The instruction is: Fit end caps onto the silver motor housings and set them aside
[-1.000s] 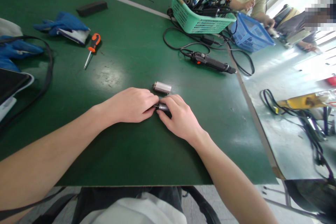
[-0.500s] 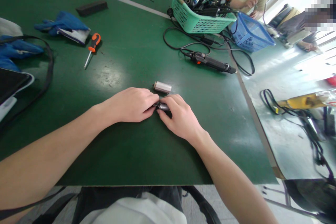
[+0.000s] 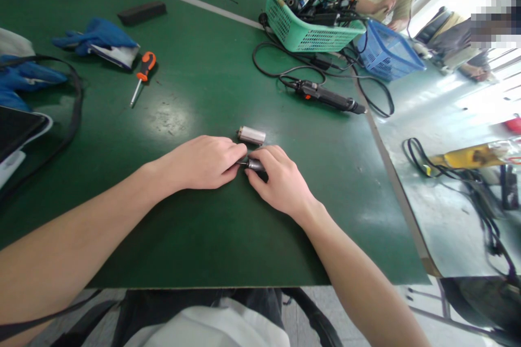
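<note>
My right hand [image 3: 277, 174] is wrapped round a small dark-grey metal cylinder [image 3: 256, 165], with thumb and fingers on its sides and its left end showing. A thin dark piece [image 3: 243, 162] runs from that end to the fingertips of my left hand [image 3: 214, 162]. The left fingers are closed in a pinch, and what they hold is mostly hidden. Just beyond both hands, a second cylinder [image 3: 252, 135], silver with a brownish left end, lies on its side on the green table.
An orange-and-black screwdriver [image 3: 143, 78] and a blue glove [image 3: 97, 40] lie at the left, with a dark bar [image 3: 142, 12] behind. A corded power screwdriver [image 3: 329, 97] rests before a green basket [image 3: 309, 32] of cables. A blue basket [image 3: 388, 54] stands beside it; people sit beyond.
My right hand and the grey cylinder have shifted very slightly right. The gap to my left fingertips is a little wider, and more of the thin piece shows. The silver cylinder stays put.
</note>
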A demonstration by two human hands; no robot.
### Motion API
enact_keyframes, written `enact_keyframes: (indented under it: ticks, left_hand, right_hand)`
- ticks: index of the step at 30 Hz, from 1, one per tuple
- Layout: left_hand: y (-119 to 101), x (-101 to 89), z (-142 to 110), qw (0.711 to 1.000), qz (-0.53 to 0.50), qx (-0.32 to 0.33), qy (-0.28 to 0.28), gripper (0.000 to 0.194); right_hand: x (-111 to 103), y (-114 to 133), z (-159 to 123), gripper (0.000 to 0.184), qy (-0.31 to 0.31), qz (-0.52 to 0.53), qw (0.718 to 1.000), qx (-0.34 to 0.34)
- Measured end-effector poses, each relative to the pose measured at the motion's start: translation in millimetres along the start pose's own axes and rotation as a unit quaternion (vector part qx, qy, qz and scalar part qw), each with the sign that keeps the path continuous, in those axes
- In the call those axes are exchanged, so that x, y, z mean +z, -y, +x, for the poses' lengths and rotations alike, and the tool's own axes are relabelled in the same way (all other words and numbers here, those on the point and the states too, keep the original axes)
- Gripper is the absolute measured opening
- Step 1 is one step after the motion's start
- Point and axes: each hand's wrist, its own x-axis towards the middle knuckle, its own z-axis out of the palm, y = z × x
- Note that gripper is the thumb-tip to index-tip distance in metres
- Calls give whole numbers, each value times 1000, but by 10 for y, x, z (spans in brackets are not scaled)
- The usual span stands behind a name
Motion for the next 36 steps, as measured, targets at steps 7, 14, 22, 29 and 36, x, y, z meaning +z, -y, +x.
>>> enact_keyframes:
  ticks: [7,14,22,29,36]
  left_hand:
    - [1,-5,-2,1000,-9,-8,8,12]
    - [-4,-7,-3,1000,-5,-4,7,15]
    - [-5,-5,2,1000,-3,2,1,14]
    - [-2,10,-3,1000,2,10,-8,14]
    - [-2,4,3,1000,8,16,-6,15]
  right_hand:
    - [8,-10,-4,11,-3,-10,1000,0]
    - [27,-27,-12,13,-5,-17,1000,1]
    - [26,-28,-10,12,-6,-11,1000,2]
    - [35,-31,-19,13,-10,-12,1000,1]
    - [29,-35,-11,14,-8,-12,1000,-1]
